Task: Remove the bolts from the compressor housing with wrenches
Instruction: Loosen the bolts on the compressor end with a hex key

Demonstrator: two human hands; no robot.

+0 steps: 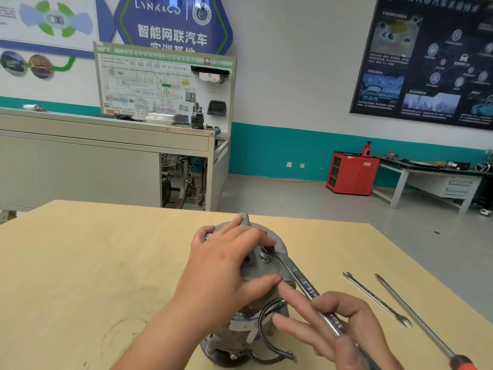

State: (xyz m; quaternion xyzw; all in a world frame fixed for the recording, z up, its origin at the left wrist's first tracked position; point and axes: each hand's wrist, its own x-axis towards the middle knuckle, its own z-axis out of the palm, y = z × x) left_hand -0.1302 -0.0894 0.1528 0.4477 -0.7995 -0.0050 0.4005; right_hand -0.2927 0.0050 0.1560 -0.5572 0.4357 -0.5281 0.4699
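A grey metal compressor housing [262,273] stands upright on the light wooden table [80,263], a black cable looped at its lower side. My left hand [226,265] lies over its top, fingers curled round the rim and thumb pressed against the near side. A bolt [266,259] sticks up from the top face. The open end of a silver wrench [301,281] sits on that bolt. My right hand [338,329] holds the wrench's handle near its lower end, with two fingers stretched toward the housing.
A second slim open-end wrench [377,300] and a long screwdriver with an orange handle [416,319] lie on the table to the right. Beyond the table's far edge are a grey workbench [106,156], a red cabinet [352,173] and open floor.
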